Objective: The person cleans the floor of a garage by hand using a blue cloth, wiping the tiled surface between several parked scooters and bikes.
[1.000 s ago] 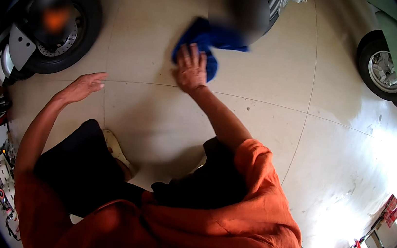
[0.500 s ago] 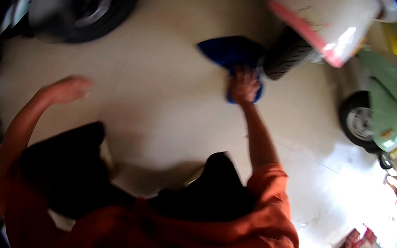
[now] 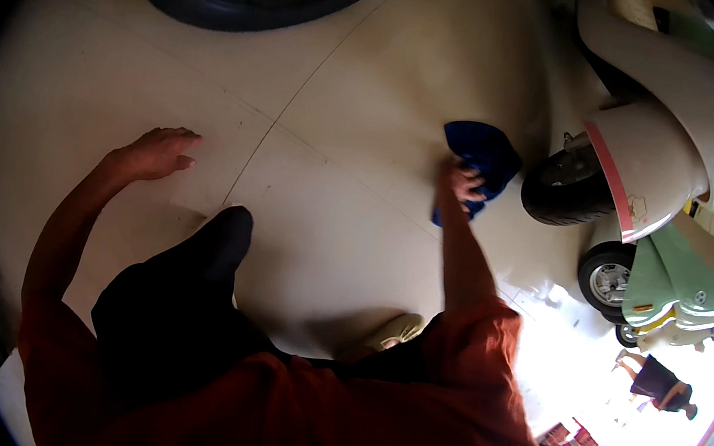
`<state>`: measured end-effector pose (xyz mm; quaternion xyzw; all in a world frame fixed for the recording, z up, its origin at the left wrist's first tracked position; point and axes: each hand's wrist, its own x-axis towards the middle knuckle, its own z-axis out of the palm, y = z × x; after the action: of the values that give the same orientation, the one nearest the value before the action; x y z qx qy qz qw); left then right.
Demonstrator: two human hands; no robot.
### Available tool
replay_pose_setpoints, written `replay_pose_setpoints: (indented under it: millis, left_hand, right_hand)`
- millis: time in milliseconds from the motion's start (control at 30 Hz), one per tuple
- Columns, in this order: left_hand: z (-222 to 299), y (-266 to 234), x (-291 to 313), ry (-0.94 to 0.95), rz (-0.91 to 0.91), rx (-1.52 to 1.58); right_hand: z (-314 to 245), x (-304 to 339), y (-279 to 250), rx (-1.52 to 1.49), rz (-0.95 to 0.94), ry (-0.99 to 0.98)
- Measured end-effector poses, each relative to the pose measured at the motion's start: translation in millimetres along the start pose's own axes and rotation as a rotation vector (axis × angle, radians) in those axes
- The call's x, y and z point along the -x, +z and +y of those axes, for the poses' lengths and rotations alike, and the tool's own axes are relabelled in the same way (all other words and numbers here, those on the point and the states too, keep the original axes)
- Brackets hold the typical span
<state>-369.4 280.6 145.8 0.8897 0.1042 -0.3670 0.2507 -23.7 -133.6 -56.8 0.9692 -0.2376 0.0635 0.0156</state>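
Observation:
A dark blue cloth (image 3: 487, 150) lies bunched on the pale tiled floor (image 3: 359, 126), ahead and to the right. My right hand (image 3: 460, 182) bears down on it, the fingers bent over its near part, and the cloth's far part fans out beyond the hand. My left hand (image 3: 158, 154) hovers over the floor on the left with nothing in it, fingers stretched and thumb apart. Just right of the cloth stands the front tyre (image 3: 567, 194) of a white scooter (image 3: 664, 157) with a pink-edged fender.
A large black wheel with a drilled brake disc (image 3: 258, 5) stands at the far left. A pale green scooter (image 3: 678, 268) is on the right. Bright light comes in at the lower right, where a person (image 3: 660, 384) and red boxes (image 3: 565, 445) show.
My view has turned and shifted. My right hand has moved with the blue cloth, its fingers now more bent than before. The left hand stays raised over the floor.

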Motion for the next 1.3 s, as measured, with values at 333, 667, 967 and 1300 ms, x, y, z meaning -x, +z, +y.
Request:
replay_pose_setpoints:
  millis: [333,667,967,1300]
  left_hand:
    - [-15.7,20.6,-17.5,0.189,0.048,0.234]
    - [-75.5,48.2,-42.8,0.456,0.264,0.174]
    - [-62.6,17.2,-25.2,0.414,0.193,0.325]
    - [-6.6,-48.5,-18.2,0.113,0.215,0.11]
  right_hand:
    - [-167.1,237.4,-102.4,-0.37,-0.429,-0.904]
    - [-178.4,49.2,-277.5,-0.741,-1.343,-0.478]
    - [-141.5,-68.6,-342.7,-1.102,-1.517,-0.922]
    - [-173.2,-56.1,-111.9,0.057,-0.828,-0.876]
